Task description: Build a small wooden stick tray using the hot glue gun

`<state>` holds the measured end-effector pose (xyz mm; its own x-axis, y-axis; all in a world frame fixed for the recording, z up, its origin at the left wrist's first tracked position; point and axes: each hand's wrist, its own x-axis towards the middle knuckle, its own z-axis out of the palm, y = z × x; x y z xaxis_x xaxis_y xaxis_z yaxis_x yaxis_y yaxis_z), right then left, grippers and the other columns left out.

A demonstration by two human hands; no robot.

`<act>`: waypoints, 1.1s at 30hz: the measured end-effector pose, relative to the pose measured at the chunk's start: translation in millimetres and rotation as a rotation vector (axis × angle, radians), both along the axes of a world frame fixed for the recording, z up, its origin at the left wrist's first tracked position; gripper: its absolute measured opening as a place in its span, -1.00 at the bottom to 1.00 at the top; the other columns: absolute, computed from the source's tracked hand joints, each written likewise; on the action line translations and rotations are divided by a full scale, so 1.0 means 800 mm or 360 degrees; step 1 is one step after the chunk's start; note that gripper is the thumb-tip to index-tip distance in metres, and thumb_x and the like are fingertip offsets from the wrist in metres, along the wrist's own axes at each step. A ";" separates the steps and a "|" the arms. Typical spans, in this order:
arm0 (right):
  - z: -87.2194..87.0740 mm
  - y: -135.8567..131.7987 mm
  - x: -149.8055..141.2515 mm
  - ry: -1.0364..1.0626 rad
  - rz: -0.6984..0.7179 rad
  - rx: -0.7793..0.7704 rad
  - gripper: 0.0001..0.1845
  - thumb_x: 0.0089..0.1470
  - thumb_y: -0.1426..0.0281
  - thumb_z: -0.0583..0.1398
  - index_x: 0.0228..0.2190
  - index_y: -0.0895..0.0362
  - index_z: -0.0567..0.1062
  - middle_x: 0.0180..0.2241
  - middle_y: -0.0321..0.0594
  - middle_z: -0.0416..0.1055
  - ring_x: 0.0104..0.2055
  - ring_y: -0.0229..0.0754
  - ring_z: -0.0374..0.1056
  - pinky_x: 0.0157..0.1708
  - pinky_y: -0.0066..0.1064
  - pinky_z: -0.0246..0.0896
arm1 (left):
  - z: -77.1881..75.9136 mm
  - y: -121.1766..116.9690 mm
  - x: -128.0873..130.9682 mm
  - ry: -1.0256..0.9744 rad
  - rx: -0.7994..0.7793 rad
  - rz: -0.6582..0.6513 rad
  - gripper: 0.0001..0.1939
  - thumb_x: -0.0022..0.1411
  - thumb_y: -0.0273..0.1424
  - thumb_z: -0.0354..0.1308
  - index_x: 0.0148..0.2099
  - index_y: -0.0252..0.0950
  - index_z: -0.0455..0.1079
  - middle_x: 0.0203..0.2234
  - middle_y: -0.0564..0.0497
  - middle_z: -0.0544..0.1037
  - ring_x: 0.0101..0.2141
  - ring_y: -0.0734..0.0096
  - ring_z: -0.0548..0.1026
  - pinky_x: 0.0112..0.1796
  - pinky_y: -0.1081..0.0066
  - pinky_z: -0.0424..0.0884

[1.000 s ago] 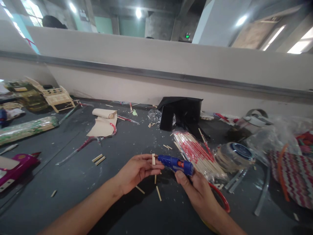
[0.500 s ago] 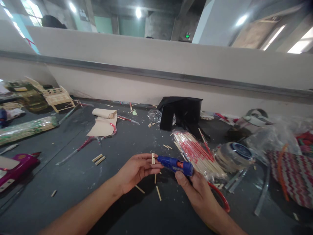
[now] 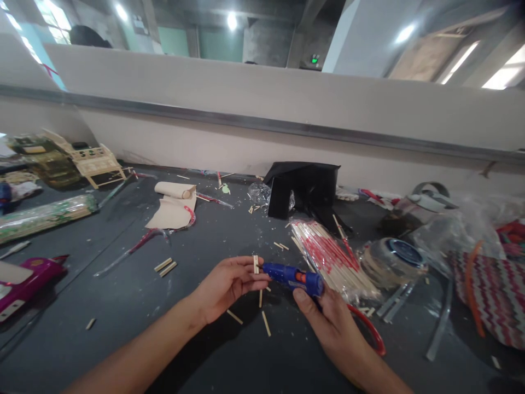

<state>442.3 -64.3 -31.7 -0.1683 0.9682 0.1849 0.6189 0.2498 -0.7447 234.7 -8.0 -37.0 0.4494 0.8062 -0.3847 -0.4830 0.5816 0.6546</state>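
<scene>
My right hand (image 3: 330,314) is closed round the handle of a blue glue gun (image 3: 293,277), which points left. Its nozzle meets, or nearly meets, a small piece of short wooden sticks (image 3: 256,265) held upright in the fingers of my left hand (image 3: 227,287). Whether the tip touches the wood I cannot tell. Below the left fingers, loose sticks (image 3: 266,323) lie on the dark table (image 3: 197,350). To the left rest two short paired stick pieces (image 3: 165,266).
Packaged red-marked sticks (image 3: 328,257) and a clear jar (image 3: 394,262) stand right, near a red curved handle (image 3: 371,328). Behind are a black folded object (image 3: 305,189) and brown paper (image 3: 174,208). Leftward are a magenta tool (image 3: 33,284) and a small wooden chair model (image 3: 98,164).
Both hands, with the glue gun and the stick piece, have shifted very slightly left. Otherwise the scene looks the same.
</scene>
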 end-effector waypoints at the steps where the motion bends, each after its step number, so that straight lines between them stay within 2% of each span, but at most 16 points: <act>1: 0.001 0.000 0.000 -0.0018 0.0002 0.0012 -0.68 0.23 0.21 0.03 -0.08 0.08 0.40 -0.18 -0.15 0.51 -0.03 -0.02 0.38 -0.13 -0.32 0.31 | 0.000 0.000 0.000 -0.0001 -0.0004 -0.0001 -0.63 -0.03 -0.77 0.04 -0.16 -0.50 0.46 -0.38 -0.16 0.57 -0.31 0.34 0.57 -0.15 0.39 0.48; 9: 0.009 0.000 0.000 -0.0053 0.0096 0.0031 -0.67 0.25 0.26 0.01 -0.03 0.10 0.37 -0.04 -0.11 0.45 0.04 -0.08 0.34 -0.04 -0.35 0.27 | 0.000 0.001 0.000 -0.0001 0.0007 -0.0009 -0.63 -0.03 -0.77 0.04 -0.15 -0.52 0.45 -0.33 -0.19 0.56 -0.34 0.36 0.57 -0.15 0.39 0.48; 18: 0.011 -0.001 -0.003 -0.0076 0.0083 0.0034 -0.72 0.25 0.27 0.00 -0.08 0.06 0.38 -0.14 -0.19 0.48 0.03 -0.09 0.34 -0.10 -0.36 0.30 | -0.001 0.001 -0.002 0.0010 0.0044 -0.0027 -0.61 -0.07 -0.75 0.05 -0.15 -0.52 0.46 -0.26 -0.21 0.56 -0.29 0.31 0.56 -0.12 0.37 0.47; 28: 0.012 -0.002 -0.003 -0.0096 0.0110 0.0010 -0.66 0.25 0.28 0.01 0.00 0.09 0.36 -0.02 -0.13 0.44 0.04 -0.09 0.34 -0.05 -0.34 0.29 | -0.003 0.003 -0.004 0.0028 0.0020 0.0001 -0.60 -0.08 -0.74 0.05 -0.14 -0.52 0.45 -0.20 -0.24 0.54 -0.26 0.29 0.55 -0.09 0.33 0.46; 33: 0.014 -0.003 -0.003 -0.0065 0.0097 -0.0008 -0.67 0.24 0.28 0.02 -0.03 0.10 0.37 -0.08 -0.12 0.47 -0.01 -0.06 0.37 -0.05 -0.29 0.29 | -0.001 0.004 -0.004 0.0014 0.0011 -0.0003 -0.60 -0.09 -0.75 0.03 -0.16 -0.51 0.46 -0.19 -0.24 0.55 -0.28 0.32 0.55 -0.10 0.34 0.46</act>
<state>439.7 -66.5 -20.8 -0.2341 0.9569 0.1716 0.6325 0.2840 -0.7206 231.8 -5.1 -37.7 0.4475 0.8080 -0.3833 -0.4761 0.5780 0.6627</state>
